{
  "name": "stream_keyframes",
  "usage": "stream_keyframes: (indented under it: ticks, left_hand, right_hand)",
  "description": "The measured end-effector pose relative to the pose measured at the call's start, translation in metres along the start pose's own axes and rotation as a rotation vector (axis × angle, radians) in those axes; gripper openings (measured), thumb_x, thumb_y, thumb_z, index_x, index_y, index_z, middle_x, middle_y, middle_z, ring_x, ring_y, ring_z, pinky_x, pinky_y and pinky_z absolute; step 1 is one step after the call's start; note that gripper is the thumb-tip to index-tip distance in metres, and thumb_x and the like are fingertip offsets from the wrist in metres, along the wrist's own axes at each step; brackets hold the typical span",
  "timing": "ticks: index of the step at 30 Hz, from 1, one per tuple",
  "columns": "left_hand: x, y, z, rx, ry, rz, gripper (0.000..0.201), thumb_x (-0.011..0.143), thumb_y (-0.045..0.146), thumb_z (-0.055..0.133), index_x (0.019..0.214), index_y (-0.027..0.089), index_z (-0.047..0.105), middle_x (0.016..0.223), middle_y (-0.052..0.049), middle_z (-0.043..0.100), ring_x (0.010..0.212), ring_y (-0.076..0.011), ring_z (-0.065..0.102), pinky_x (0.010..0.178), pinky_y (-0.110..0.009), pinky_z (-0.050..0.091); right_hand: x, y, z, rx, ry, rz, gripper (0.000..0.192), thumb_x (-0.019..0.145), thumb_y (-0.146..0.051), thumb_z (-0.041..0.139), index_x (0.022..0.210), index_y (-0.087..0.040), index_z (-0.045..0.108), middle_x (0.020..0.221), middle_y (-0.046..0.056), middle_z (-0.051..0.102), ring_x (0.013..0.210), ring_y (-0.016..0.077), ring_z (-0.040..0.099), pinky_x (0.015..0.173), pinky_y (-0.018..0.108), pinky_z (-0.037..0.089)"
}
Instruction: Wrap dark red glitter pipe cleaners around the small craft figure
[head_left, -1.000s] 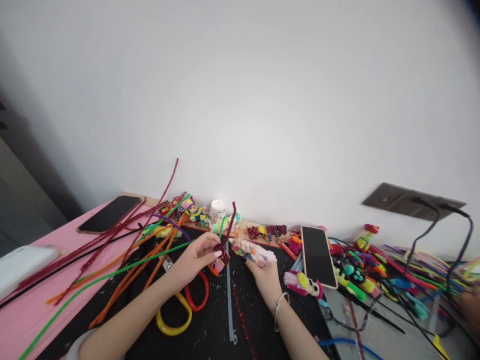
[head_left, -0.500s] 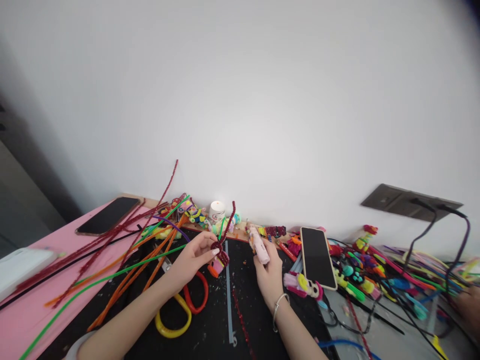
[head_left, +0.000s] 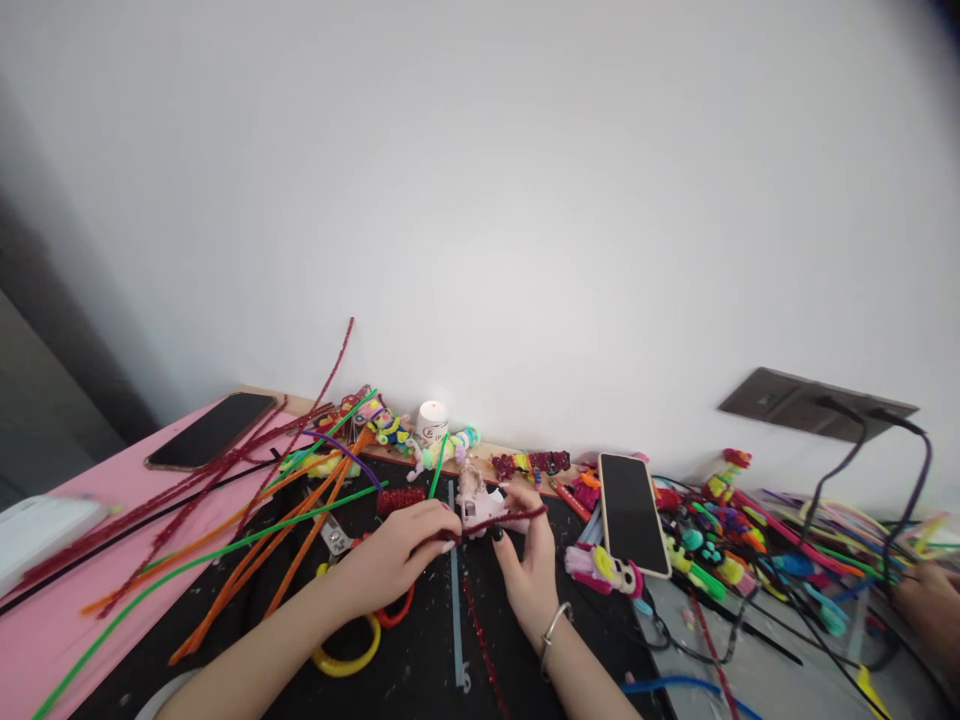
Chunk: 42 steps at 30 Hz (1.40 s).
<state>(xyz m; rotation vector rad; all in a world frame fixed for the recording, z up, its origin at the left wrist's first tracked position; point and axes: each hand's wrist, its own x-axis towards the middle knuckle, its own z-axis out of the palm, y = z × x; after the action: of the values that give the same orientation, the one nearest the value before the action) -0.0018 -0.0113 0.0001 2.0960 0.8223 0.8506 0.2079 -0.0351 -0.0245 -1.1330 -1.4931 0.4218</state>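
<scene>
Low in the frame, a yellow plastic ring (head_left: 346, 655) and a red plastic ring (head_left: 396, 612) lie on the black tabletop (head_left: 420, 670), partly under the left forearm, with a grey plastic strip (head_left: 456, 610) running up the middle. Just above them, at lower centre, the left hand (head_left: 397, 555) is closed, pinching one end of a dark red glittery pipe cleaner (head_left: 499, 519) that stretches level across to the right hand (head_left: 529, 565). The right hand, a silver bangle (head_left: 553, 625) on its wrist, grips the other end between thumb and fingers. A pale pink glue gun (head_left: 474, 495) sits right behind the stretched pipe cleaner, though I cannot tell whether either hand touches it. To the right, a black smartphone in a pale case (head_left: 632, 512) rests among colourful pipe-cleaner figures. Left of the hands, long orange, green and red pipe cleaners (head_left: 300, 520) fan out toward a pink mat (head_left: 45, 620). Farther back, a small white jar (head_left: 431, 423) stands by the white wall (head_left: 480, 200), and a second black smartphone (head_left: 211, 429) lies at mid-left. Another person's hand (head_left: 930, 600) shows at the right edge.
</scene>
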Motion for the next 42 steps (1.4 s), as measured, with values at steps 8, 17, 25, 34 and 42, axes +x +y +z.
stream_keyframes:
  ticks: [8, 17, 25, 34, 42]
  left_hand:
    - [0.000, -0.001, 0.004, 0.021, 0.055, -0.016, 0.014, 0.095, 0.017, 0.052, 0.096, 0.023, 0.065, 0.094, -0.004, 0.067, 0.088, -0.0203, 0.062, 0.083, -0.029, 0.047]
    - [0.005, -0.010, 0.005, -0.401, 0.261, -0.217, 0.006, 0.087, 0.022, 0.060, 0.092, 0.020, 0.059, 0.080, 0.003, 0.054, 0.073, -0.0150, 0.054, 0.070, -0.027, 0.046]
    - [0.008, -0.008, 0.003, -0.536, 0.366, -0.265, 0.015, 0.081, 0.027, 0.069, 0.090, 0.020, 0.058, 0.074, 0.004, 0.054, 0.070, -0.0141, 0.053, 0.068, -0.026, 0.046]
    - [0.010, -0.012, 0.003, -0.511, 0.424, -0.254, 0.013, 0.083, 0.027, 0.067, 0.090, 0.020, 0.059, 0.076, 0.004, 0.054, 0.070, -0.0143, 0.052, 0.068, -0.027, 0.044]
    - [0.008, -0.013, 0.005, -0.526, 0.436, -0.257, 0.012, 0.084, 0.026, 0.067, 0.091, 0.021, 0.059, 0.077, 0.004, 0.055, 0.069, -0.0143, 0.053, 0.067, -0.026, 0.045]
  right_hand:
    - [0.006, -0.009, 0.007, 0.179, 0.164, 0.250, 0.019, 0.083, -0.037, 0.064, 0.074, -0.021, 0.060, 0.069, 0.000, 0.061, 0.065, 0.0179, 0.058, 0.063, 0.028, 0.051]
    - [0.007, -0.005, 0.010, 0.138, 0.057, 0.266, 0.029, 0.081, -0.039, 0.066, 0.061, -0.020, 0.057, 0.058, -0.002, 0.056, 0.055, 0.0158, 0.053, 0.053, 0.025, 0.043]
    - [0.003, -0.008, 0.011, 0.079, -0.041, 0.150, 0.027, 0.084, -0.033, 0.064, 0.062, -0.019, 0.062, 0.055, -0.002, 0.057, 0.049, 0.0129, 0.048, 0.047, 0.022, 0.038]
    - [-0.002, -0.004, 0.014, 0.111, -0.150, 0.179, 0.022, 0.086, -0.032, 0.063, 0.072, -0.017, 0.073, 0.063, 0.003, 0.070, 0.055, 0.0157, 0.059, 0.052, 0.024, 0.046]
    - [-0.004, -0.003, 0.016, 0.095, -0.208, 0.166, 0.020, 0.086, -0.026, 0.061, 0.071, -0.017, 0.071, 0.061, 0.001, 0.067, 0.052, 0.0143, 0.056, 0.051, 0.023, 0.043]
